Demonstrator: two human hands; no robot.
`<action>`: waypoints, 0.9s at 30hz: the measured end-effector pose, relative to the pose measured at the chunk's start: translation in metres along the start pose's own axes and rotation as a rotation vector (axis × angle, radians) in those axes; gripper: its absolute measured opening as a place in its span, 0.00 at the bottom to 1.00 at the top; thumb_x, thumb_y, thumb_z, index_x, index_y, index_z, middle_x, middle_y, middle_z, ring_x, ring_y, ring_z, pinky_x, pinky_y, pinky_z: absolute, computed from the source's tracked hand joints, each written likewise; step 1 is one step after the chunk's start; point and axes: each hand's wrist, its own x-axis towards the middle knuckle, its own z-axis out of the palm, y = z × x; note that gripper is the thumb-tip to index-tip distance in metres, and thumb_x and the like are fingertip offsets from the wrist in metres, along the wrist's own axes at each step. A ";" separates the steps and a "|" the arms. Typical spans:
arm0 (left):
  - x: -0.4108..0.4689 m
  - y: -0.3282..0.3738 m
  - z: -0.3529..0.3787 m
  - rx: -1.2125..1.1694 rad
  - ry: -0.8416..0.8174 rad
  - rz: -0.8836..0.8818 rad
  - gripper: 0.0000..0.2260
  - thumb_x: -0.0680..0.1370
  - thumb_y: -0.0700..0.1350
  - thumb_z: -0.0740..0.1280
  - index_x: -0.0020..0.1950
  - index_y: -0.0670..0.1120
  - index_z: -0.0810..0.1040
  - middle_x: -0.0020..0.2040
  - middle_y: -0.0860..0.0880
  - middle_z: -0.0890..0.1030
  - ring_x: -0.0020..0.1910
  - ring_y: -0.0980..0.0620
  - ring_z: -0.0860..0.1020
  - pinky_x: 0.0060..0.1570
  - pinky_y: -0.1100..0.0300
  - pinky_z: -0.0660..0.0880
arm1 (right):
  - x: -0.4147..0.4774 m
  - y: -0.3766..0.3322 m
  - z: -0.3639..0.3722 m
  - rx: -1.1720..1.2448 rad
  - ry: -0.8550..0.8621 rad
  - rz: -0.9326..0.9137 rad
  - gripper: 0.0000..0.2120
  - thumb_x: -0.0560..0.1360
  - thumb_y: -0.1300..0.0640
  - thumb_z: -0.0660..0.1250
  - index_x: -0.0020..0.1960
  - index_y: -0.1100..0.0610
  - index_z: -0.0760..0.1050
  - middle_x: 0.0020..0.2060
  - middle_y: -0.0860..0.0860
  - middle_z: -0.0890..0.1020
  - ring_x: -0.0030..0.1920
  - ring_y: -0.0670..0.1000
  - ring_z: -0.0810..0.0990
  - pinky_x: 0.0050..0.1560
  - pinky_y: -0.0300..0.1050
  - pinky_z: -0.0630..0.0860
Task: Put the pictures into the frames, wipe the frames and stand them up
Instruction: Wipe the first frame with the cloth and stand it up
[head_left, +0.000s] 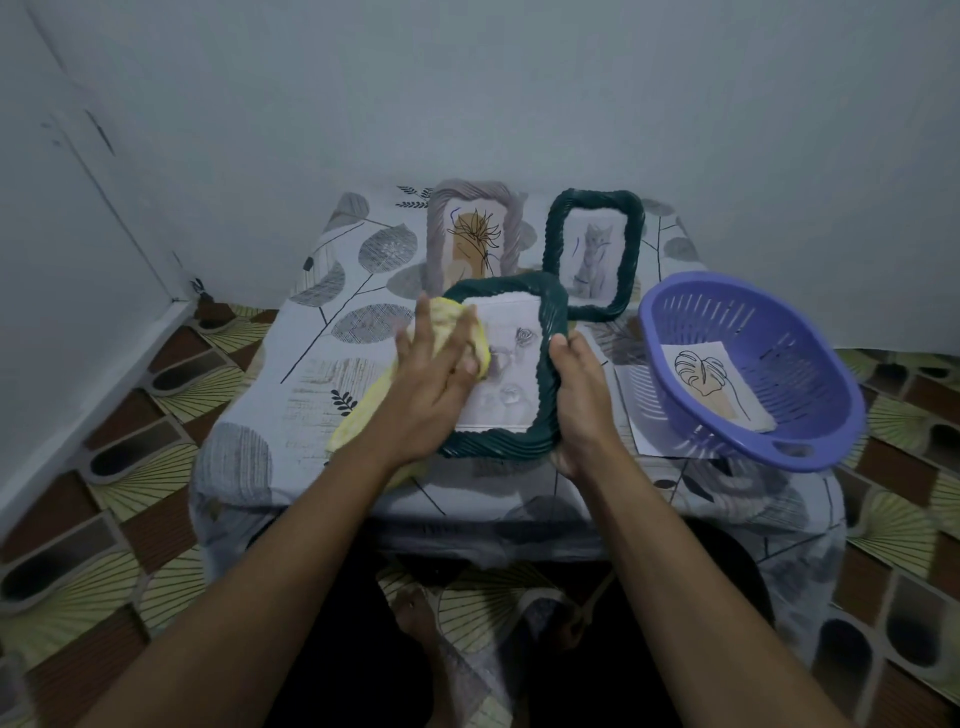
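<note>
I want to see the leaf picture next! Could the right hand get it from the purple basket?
Probably yes: the basket is open-topped beside the right hand, and nothing covers the leaf picture. It must first release the green frame.

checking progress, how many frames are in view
3: grey frame standing at the back, green frame right of it, near green frame in the right hand. Others may hide under the basket.

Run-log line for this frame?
step: wiping | left hand: presses yellow cloth on front green frame | right hand: grips its right edge | standing: grey frame, cat frame
</note>
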 end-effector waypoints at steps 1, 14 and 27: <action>0.005 0.005 -0.005 -0.108 0.013 -0.029 0.25 0.84 0.59 0.48 0.79 0.63 0.41 0.80 0.53 0.34 0.79 0.49 0.38 0.78 0.42 0.44 | 0.000 -0.001 0.002 -0.001 -0.008 -0.013 0.12 0.85 0.60 0.55 0.65 0.61 0.72 0.52 0.56 0.84 0.52 0.56 0.83 0.56 0.56 0.80; -0.029 0.013 0.030 0.044 -0.092 -0.026 0.28 0.84 0.60 0.41 0.81 0.51 0.37 0.80 0.52 0.34 0.79 0.53 0.35 0.78 0.53 0.40 | 0.012 -0.005 0.005 -0.057 0.237 -0.171 0.10 0.85 0.59 0.55 0.50 0.53 0.73 0.46 0.51 0.81 0.49 0.52 0.79 0.56 0.53 0.76; 0.018 -0.009 -0.007 0.237 -0.037 0.121 0.25 0.82 0.57 0.38 0.80 0.54 0.42 0.79 0.48 0.32 0.76 0.45 0.29 0.74 0.46 0.30 | -0.007 0.007 0.013 0.010 0.008 0.003 0.11 0.85 0.60 0.54 0.61 0.59 0.74 0.52 0.58 0.83 0.52 0.56 0.82 0.58 0.56 0.78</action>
